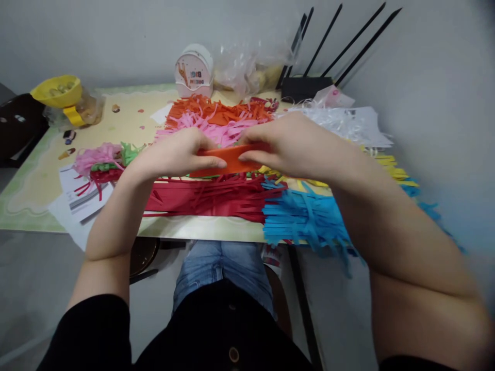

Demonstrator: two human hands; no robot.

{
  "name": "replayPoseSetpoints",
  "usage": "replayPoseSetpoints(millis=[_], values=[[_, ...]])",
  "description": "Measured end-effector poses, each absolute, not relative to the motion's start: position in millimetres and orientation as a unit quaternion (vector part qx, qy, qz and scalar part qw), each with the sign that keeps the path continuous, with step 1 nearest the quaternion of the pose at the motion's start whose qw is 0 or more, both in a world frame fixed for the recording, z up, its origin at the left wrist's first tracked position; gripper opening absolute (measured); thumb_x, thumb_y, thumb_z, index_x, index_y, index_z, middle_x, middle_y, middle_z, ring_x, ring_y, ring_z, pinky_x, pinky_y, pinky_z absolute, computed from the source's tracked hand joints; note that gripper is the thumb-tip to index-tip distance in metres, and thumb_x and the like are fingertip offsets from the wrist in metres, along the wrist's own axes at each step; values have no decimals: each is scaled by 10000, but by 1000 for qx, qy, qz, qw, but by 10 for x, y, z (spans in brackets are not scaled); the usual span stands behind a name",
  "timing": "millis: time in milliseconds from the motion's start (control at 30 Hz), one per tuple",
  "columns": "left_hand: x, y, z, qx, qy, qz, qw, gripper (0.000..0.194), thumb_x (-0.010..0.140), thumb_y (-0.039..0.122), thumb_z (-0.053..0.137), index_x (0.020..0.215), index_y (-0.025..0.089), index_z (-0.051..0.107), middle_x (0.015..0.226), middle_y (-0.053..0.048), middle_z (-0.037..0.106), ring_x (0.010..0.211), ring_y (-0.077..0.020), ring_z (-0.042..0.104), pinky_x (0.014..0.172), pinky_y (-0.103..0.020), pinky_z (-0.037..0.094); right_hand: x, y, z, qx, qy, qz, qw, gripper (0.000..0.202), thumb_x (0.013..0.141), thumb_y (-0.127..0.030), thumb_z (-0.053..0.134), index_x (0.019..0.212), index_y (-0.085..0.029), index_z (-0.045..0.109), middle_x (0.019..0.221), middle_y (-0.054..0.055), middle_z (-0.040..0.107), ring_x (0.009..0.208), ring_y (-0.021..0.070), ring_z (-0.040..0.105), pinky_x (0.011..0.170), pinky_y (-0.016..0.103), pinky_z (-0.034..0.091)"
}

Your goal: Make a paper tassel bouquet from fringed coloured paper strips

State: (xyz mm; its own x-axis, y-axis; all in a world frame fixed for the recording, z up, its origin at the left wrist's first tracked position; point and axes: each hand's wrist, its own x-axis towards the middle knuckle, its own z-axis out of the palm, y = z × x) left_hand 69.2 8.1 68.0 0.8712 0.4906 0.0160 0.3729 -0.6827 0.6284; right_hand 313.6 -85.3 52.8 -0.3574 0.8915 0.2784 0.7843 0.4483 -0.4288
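Note:
Between my two hands a folded strip of orange paper [232, 158] is stretched level above the table. My left hand [185, 152] pinches its left end, thumb on the near face. At the other end my right hand [273, 147] grips it the same way; the fingers behind are mostly hidden. Beneath and around lie fringed paper pieces: red fringe [209, 198] right below, blue fringe [305, 214] under my right forearm, pink fringe [224, 131] and orange fringe [220, 111] behind my hands. Some yellow fringe [386, 164] shows beyond my right arm.
A yellow bowl [58, 91] stands at the far left. Along the wall are a pink round box [194, 72], a clear plastic bag [247, 69] and a black router [305, 88] with upright antennas. White papers [83, 193] and a pink-green tassel bunch [101, 159] lie left.

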Motion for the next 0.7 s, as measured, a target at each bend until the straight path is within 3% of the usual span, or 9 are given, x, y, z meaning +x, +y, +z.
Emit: replayPoseSetpoints(millis=[100, 200, 333, 500, 600, 700], values=[[649, 132, 669, 893, 253, 95, 360, 401, 807, 449, 818, 597, 169, 621, 515, 40, 437, 480, -75, 416, 521, -248, 331, 3188, -882, 568, -514, -803, 138, 266, 173, 864, -370, 748, 778, -232, 690, 674, 5, 637, 686, 177, 591, 693, 317, 421], [572, 126, 668, 875, 263, 146, 379, 379, 777, 426, 867, 630, 172, 627, 521, 37, 468, 471, -73, 413, 472, -243, 320, 3232, -898, 511, -519, -763, 180, 341, 200, 839, -397, 786, 804, -230, 682, 710, 5, 648, 692, 177, 602, 673, 320, 449], [513, 64, 614, 838, 263, 249, 408, 347, 797, 445, 876, 754, 180, 656, 609, 11, 591, 540, -107, 548, 463, -224, 420, 3188, -926, 375, -501, -692, 263, 448, 231, 837, -430, 806, 891, -254, 667, 697, -8, 631, 623, 171, 593, 584, 315, 473], [490, -16, 449, 743, 257, 367, 496, 270, 831, 395, 854, 975, 197, 742, 805, 0, 707, 599, -111, 648, 562, -252, 591, 3057, -989, 276, -471, -612, 301, 560, 251, 835, -456, 815, 943, -271, 686, 787, 2, 662, 582, 146, 569, 531, 312, 504], [483, -68, 395, 706, 240, 383, 546, 126, 827, 295, 802, 895, 191, 782, 726, -5, 703, 546, -108, 632, 564, -273, 603, 3032, -1017, 213, -458, -597, 306, 583, 238, 856, -480, 778, 943, -267, 715, 830, 8, 687, 603, 140, 594, 564, 306, 533], [476, -105, 386, 704, 207, 387, 559, 52, 797, 242, 771, 795, 193, 785, 635, -9, 673, 558, -116, 640, 583, -266, 599, 3063, -1033, 140, -458, -606, 283, 585, 206, 899, -474, 726, 893, -270, 749, 750, 11, 672, 598, 151, 590, 578, 309, 516]])
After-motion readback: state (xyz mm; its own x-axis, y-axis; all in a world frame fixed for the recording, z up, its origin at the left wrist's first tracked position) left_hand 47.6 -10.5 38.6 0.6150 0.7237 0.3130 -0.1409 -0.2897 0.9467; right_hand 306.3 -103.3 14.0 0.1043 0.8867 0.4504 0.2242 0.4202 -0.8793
